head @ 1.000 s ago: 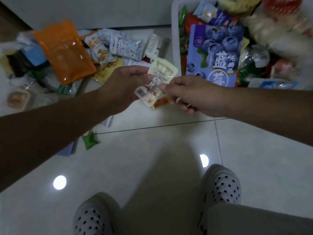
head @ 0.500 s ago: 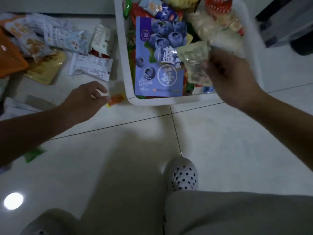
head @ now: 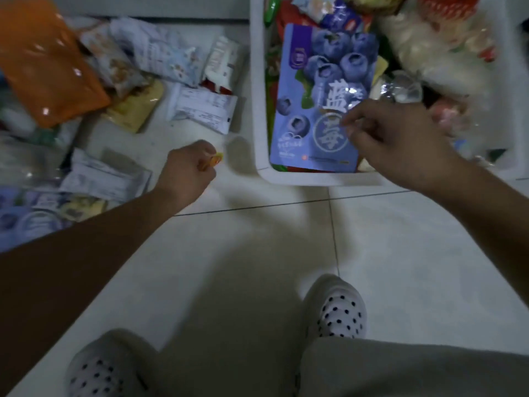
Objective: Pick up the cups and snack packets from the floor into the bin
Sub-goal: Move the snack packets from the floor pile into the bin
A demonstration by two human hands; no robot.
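Tiled floor [head: 257,253]; bin [head: 259,81] full of packets [head: 323,81]; left fingers [head: 200,150] pinch orange packet [head: 214,161]; right fingers [head: 360,130] slack.

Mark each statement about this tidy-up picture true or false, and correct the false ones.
1. The left hand pinches a small orange packet. True.
2. The blueberry packet lies on the floor. False: it lies in the bin, on top of other packets.
3. The right hand is over the bin. True.
4. The big orange bag is inside the bin. False: it lies on the floor, left of the bin, among other packets.
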